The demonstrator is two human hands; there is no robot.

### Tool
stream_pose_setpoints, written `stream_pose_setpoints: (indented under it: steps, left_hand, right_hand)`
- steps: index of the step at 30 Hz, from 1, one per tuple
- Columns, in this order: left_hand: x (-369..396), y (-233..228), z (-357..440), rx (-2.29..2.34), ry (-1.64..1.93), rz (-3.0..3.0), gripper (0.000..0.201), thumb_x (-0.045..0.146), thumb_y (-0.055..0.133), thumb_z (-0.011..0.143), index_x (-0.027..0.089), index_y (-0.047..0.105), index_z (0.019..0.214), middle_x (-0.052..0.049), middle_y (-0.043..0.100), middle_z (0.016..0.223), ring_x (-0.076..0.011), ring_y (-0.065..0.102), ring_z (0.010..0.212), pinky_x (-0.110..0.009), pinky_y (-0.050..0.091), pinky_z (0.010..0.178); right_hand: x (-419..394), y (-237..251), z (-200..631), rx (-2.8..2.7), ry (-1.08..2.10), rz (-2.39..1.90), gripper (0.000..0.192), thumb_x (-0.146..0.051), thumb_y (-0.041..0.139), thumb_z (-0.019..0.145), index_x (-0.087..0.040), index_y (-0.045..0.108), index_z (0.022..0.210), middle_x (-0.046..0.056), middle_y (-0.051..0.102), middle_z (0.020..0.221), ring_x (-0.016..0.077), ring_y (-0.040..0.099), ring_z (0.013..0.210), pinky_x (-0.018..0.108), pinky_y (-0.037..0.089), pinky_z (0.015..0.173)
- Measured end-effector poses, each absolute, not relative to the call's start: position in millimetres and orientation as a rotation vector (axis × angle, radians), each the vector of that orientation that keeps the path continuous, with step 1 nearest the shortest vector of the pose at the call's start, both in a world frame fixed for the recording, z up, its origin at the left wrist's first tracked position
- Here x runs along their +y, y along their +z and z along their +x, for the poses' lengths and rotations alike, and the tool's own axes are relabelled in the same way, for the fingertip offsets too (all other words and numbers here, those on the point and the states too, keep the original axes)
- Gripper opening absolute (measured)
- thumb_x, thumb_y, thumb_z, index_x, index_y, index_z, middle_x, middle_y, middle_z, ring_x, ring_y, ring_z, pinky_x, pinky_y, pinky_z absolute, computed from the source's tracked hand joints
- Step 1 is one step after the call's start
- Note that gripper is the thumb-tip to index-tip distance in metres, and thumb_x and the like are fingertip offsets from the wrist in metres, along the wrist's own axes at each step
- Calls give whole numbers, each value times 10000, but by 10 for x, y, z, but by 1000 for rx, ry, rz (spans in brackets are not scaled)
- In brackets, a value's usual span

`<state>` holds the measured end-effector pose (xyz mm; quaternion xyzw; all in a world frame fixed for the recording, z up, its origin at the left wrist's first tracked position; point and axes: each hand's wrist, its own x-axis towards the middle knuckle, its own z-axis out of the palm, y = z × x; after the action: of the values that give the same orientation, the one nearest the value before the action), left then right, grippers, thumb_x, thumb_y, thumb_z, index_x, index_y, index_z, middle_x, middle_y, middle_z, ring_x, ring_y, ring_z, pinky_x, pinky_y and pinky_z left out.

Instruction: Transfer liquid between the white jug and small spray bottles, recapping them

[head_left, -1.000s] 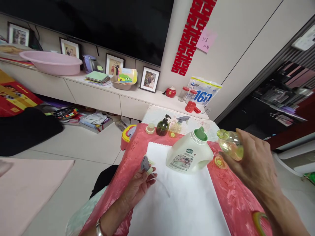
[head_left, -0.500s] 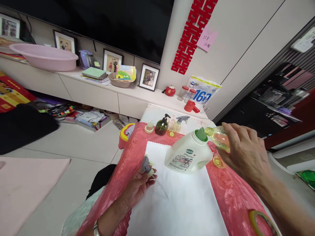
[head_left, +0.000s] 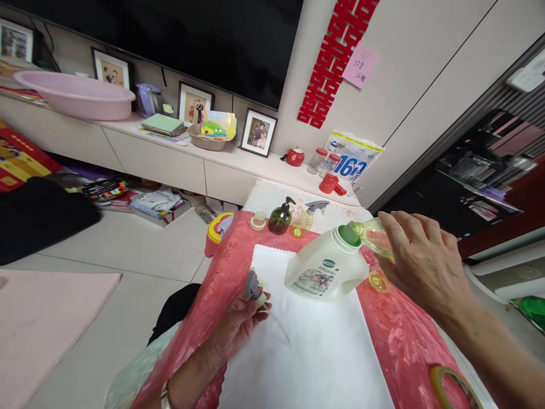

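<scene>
Tipped further over since a second ago, the small clear bottle [head_left: 374, 237] now has its neck right at the green spout of the white jug [head_left: 327, 267], where earlier it was held up and well clear to the jug's right. Her right hand [head_left: 419, 264] is closed around that bottle; yellowish liquid shows inside, so the emptying looks under way, not finished. Left of the jug, her left hand [head_left: 238, 324] pinches the grey spray head [head_left: 254, 288], its thin clear tube trailing over the white cloth [head_left: 306, 352]. The jug is squat, smooth, opaque plastic; beneath the cloth lies glossy patterned pink table cover [head_left: 404, 346].
</scene>
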<state>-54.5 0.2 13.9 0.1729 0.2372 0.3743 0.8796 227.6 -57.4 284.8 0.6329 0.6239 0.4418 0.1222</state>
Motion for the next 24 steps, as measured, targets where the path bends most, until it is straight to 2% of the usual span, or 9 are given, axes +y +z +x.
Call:
stream_pose_setpoints:
  steps: [8,16,24]
  left_hand:
    - [6,117,-553,487,794,353,393,274,944,677,186,763,1015,-76,772,1034,-185,727,881,-294,562,780]
    - [2,72,-558,436,786,357,312,241,888,757,199,760,1038,-81,762,1068,-190,725,914,-303,540,811]
    - [-1,109,-550,459,794,354,340,267,920,717,208,760,1012,-69,763,1037,-182,722,894,-299,540,804]
  right_hand:
    - [-562,2873,2249,1816,1308,1818,565,-250,612,846,-169,503,1394,84,540,1356,290,478,1214,383,374,826]
    - [-559,2890,2243,1796,1296,1796,610,-211,625,805,-172,498,1401,85,522,1379,289,471,1226,386,375,839]
    - [-559,2913,2227,1766,1300,1760,621,-208,631,794,-182,501,1401,78,515,1388,282,462,1242,400,384,861]
